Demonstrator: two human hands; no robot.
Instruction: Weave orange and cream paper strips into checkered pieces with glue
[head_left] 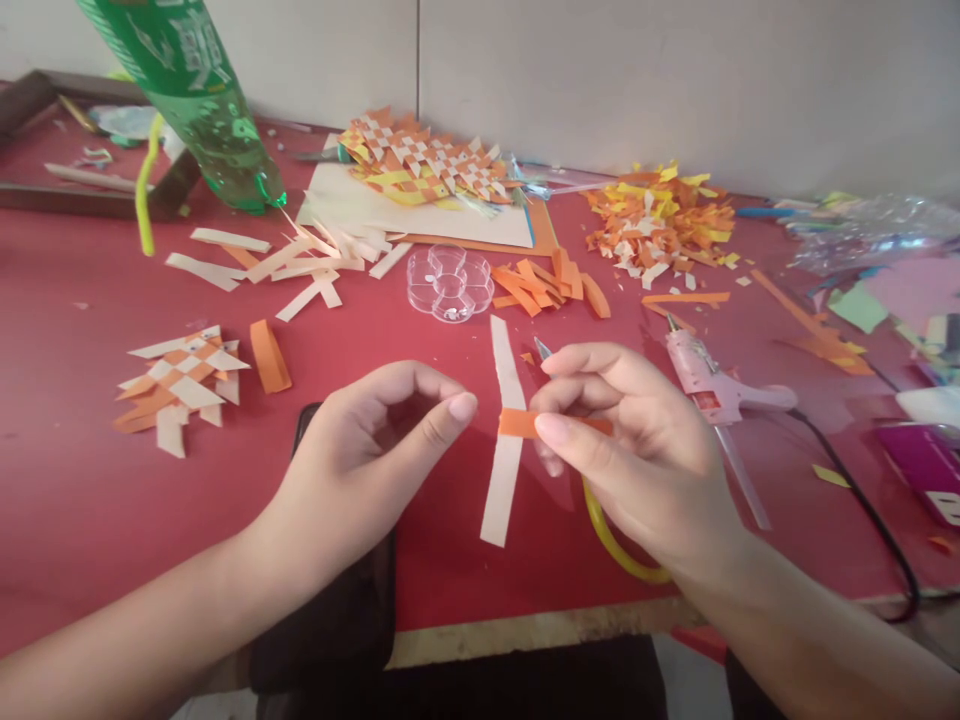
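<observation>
Between thumb and fingers, my right hand point(637, 440) pinches a folded orange paper strip point(517, 423). A cream paper strip point(501, 495) runs upright through the orange one, bent slightly where they cross. Just left of these strips, my left hand point(382, 430) has its thumb and index fingertip pressed together, with nothing visible in them. Scissors with a yellow handle point(619, 550) show partly under my right hand, their metal tip point(541, 348) beyond the fingers; the rest is hidden. A woven orange-and-cream paper piece point(187, 370) lies at the left, beside a folded orange strip point(268, 357).
A pink glue gun point(701, 375) with a black cord lies right. Behind are a clear flower-shaped tray point(450, 283), cream strips point(300, 260), orange strips point(540, 283), a scrap pile point(660, 220), woven pieces point(427, 160) and a green bottle point(202, 110). A dark phone-like object point(360, 600) sits under my left wrist.
</observation>
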